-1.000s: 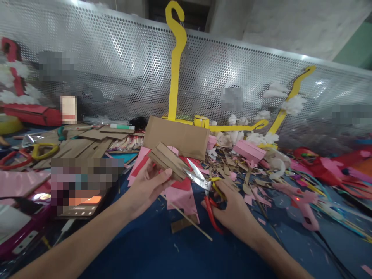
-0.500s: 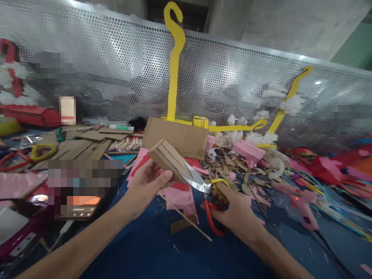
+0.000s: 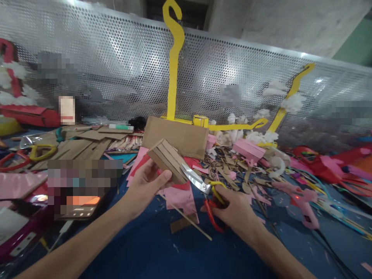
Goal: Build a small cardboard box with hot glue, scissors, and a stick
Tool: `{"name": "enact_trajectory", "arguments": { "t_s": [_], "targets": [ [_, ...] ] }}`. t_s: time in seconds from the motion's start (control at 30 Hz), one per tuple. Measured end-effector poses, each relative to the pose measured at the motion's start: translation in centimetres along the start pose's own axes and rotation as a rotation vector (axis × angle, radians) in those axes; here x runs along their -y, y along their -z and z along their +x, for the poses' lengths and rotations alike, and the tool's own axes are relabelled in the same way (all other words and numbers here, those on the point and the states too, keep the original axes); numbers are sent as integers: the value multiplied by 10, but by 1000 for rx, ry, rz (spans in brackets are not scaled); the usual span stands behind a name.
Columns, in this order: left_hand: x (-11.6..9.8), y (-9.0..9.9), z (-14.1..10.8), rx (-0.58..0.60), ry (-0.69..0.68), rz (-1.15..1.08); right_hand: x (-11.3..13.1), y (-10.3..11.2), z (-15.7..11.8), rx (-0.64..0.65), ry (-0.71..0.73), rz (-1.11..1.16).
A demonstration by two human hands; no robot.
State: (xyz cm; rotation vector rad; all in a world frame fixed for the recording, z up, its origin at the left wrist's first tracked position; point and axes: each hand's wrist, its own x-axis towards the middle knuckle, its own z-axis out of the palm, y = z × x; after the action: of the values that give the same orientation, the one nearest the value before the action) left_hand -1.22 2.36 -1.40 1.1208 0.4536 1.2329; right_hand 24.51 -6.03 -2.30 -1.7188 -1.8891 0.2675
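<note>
My left hand [image 3: 149, 179] grips a small brown cardboard box [image 3: 168, 157], thumb on its near side and fingers behind it. My right hand [image 3: 231, 205] has its fingers through the handles of a pair of scissors [image 3: 206, 188] with one yellow and one red handle. The silver blades point up and left, their tips at the right side of the small box. Behind it stands a larger cardboard panel [image 3: 177, 137], with a tall yellow hook-shaped piece [image 3: 173, 73] rising behind that. Pink paper [image 3: 181, 199] and a thin wooden stick [image 3: 192, 223] lie below my hands.
A pink glue gun [image 3: 303, 201] with a black cord lies at the right. Paper and cardboard scraps [image 3: 226, 166] spread behind my right hand. Cardboard strips [image 3: 75, 151], other scissors [image 3: 43, 152] and a phone [image 3: 81, 207] are at the left. A perforated metal panel [image 3: 116, 58] stands behind.
The scissor blades have come closer together, and their tips have shifted slightly left along the box's side. The handles are nearer each other. My left hand and the box have hardly moved.
</note>
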Motion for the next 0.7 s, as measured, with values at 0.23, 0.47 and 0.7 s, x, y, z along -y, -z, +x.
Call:
{"name": "enact_trajectory", "arguments": {
  "t_s": [0.23, 0.47, 0.7],
  "targets": [
    [1, 0, 1, 17, -14, -14, -3, -1, 0, -63, 18, 9],
    [1, 1, -1, 18, -18, 22, 2, 3, 1, -128, 100, -12],
    [2, 3, 0, 63, -27, 54, 5, 5, 0, -83, 143, -4]
  ]
}}
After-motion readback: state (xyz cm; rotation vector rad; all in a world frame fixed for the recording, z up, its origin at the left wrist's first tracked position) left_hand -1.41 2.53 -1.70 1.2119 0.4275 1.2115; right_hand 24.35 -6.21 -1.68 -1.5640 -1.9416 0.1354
